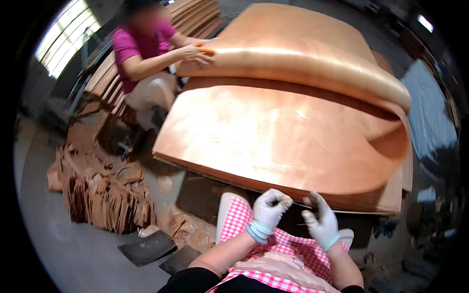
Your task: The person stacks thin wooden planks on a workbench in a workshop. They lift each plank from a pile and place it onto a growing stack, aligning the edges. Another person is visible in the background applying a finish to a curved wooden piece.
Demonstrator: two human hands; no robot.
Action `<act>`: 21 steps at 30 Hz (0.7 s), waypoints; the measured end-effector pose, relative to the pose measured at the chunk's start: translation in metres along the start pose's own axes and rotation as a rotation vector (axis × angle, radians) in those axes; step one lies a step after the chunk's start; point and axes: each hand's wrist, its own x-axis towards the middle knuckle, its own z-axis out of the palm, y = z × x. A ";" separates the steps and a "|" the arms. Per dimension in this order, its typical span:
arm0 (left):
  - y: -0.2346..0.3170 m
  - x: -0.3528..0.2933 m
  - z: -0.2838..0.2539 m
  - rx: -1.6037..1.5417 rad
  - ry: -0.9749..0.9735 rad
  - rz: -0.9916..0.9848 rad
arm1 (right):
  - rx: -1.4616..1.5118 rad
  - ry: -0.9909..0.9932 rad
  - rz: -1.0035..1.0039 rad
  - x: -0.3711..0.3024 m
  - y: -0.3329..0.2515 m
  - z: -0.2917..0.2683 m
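Both my hands wear white gloves with pale blue cuffs, just off the near edge of a stack of thin wood veneer sheets (273,188). My left hand (270,210) is closed, its fingertips pinched together; whatever may be in them is too small to make out. Beside it, my right hand (322,220) has thumb and fingers apart and shows nothing clearly held. Across the stack, the top veneer sheet (293,63) is folded back into a long curl, with its right end bending down to the near side.
At the far left a co-worker in a pink shirt (139,53) touches the curl, an orange object (207,51) at the hand. A bundle of torn veneer scraps (105,195) stands on the floor at left, near dark flat pieces (146,248). Light blue sheeting (427,110) lies at right.
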 end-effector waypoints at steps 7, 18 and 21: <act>0.012 0.106 -0.236 0.358 0.668 0.128 | -0.388 0.019 0.203 -0.003 0.080 -0.102; 0.040 0.181 -0.441 0.986 0.890 -0.096 | -0.758 0.006 0.528 0.021 0.125 -0.155; 0.034 0.181 -0.447 0.908 0.833 -0.118 | -0.847 -0.036 0.543 0.035 0.110 -0.140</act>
